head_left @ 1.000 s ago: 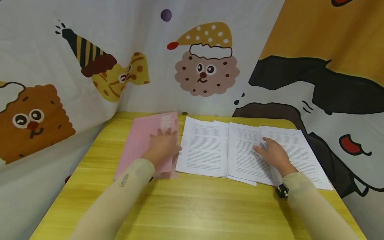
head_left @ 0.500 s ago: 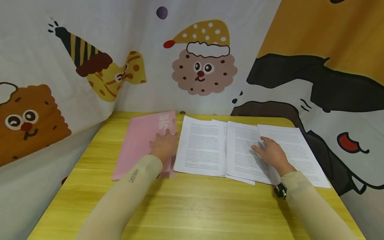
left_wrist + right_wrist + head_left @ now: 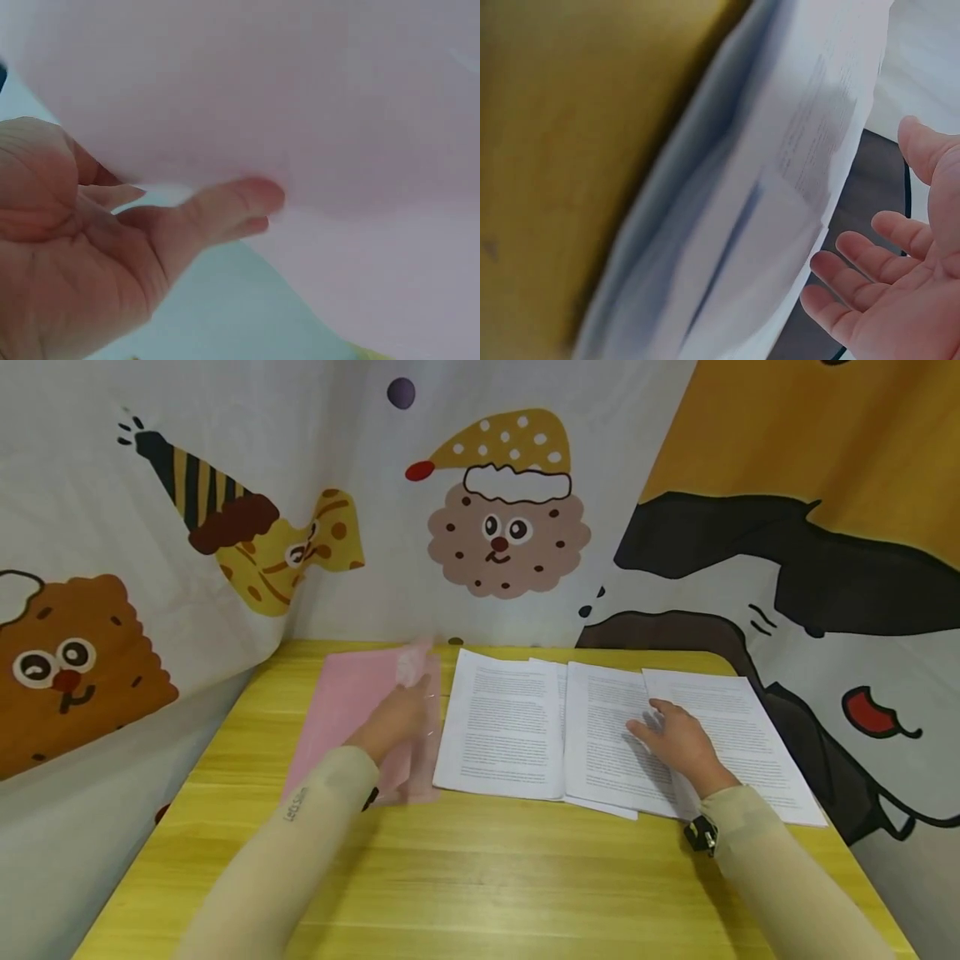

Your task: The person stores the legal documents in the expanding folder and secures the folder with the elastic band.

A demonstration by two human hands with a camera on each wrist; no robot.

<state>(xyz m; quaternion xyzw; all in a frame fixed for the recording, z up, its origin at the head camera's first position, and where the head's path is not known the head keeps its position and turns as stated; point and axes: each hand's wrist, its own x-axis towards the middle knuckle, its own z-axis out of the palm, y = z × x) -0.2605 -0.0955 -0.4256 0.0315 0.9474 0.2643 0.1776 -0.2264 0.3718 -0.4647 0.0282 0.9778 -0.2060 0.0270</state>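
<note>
We see white papers [image 3: 502, 727] laid out in a row on the table [image 3: 480, 877], with a pink folder [image 3: 341, 702] just beside them, on the left. The papers are out, but none of them looks tucked in the folder. Its cover seems only a bit lifted, so we think most of the work is left. Our left hand [image 3: 393, 717] pinches the folder's edge. Our right hand [image 3: 684, 745] is loose and holds nothing, over the papers; we can't tell if it touches them.

The left wrist view shows our thumb on the pink sheet, which the head view hides. The right wrist view shows our bare palm; from the head we see its back.
</note>
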